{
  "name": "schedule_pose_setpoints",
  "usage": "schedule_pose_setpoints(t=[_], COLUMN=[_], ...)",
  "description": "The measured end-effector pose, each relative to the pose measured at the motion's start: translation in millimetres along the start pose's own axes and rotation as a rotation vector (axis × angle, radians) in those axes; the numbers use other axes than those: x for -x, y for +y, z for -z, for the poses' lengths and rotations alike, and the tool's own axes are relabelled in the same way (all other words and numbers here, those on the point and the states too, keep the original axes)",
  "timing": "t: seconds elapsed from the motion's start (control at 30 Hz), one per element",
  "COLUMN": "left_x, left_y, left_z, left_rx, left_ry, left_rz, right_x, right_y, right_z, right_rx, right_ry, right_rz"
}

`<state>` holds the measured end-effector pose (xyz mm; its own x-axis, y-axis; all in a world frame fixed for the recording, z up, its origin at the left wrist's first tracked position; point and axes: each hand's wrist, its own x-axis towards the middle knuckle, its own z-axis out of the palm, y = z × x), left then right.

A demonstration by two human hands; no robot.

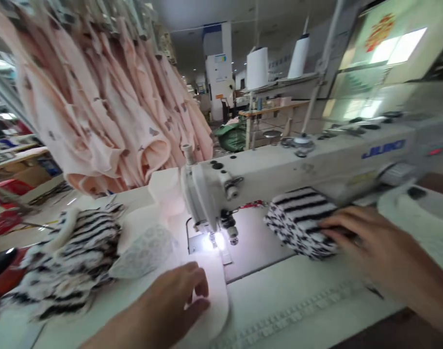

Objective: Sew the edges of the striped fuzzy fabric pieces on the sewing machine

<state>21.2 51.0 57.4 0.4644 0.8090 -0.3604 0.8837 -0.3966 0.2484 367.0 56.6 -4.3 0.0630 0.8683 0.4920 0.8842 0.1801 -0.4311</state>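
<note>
The sewing machine [203,194] stands in front of me, its needle area [214,241] brightly lit. A pale, rounded fabric piece [217,310] lies flat just below the presser foot. My left hand [173,300] rests on it with curled fingers, thumb and forefinger bent toward each other at the piece. To the right of the needle sits a stack of black-and-white striped and spotted fabric pieces [301,218]. My right hand [374,247] pinches the stack's right edge; its fingertips are slightly blurred. A pale patterned fabric piece [144,253] lies left of the needle.
Bunched striped fluffy fabric [75,257] covers the table's left side. Pale pink garments [115,111] hang behind it. A ruler strip [290,315] runs along the front of the table. White thread cones [257,68] stand at the back, and a white curved object [418,208] lies far right.
</note>
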Motion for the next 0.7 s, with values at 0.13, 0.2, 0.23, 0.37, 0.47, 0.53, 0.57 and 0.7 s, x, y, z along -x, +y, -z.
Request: schedule_pose_setpoints(t=[0.13,0.2,0.23,0.37,0.47,0.53,0.57,0.7], left_x=[-20.0,-23.4,-24.4,-29.9,-35.2,-36.2,-35.6,-28.5], left_y=[18.1,31.2,38.1,59.9,64.5,62.2,60.0,50.6], left_z=[-24.8,-20.1,-18.0,-27.3,-44.1,-50.3,-51.0,-44.7], left_rx=[0.046,0.283,0.475,1.497,1.924,1.979,1.97,1.882], left_ry=[-0.002,-0.025,-0.073,-0.431,-0.5,-0.425,-0.389,-0.329], left_rz=[-0.055,-0.134,-0.169,-0.191,-0.13,-0.086,-0.073,-0.065], right_x=[-24.1,-32.2,-33.6,-12.8,24.2,47.3,56.1,68.3], right_y=[0.9,-0.3,-4.3,-48.6,-90.1,-107.3,-111.9,-113.6], right_z=[6.3,16.4,22.5,37.1,23.4,7.1,-0.7,-13.8], right_rx=[-0.129,-0.174,-0.197,-0.195,-0.125,-0.164,-0.21,-0.484], right_ry=[-0.05,-0.031,-0.016,0.008,0.08,0.066,0.024,-0.294], right_rz=[-0.117,-0.145,-0.147,0.092,0.346,0.356,0.321,0.04])
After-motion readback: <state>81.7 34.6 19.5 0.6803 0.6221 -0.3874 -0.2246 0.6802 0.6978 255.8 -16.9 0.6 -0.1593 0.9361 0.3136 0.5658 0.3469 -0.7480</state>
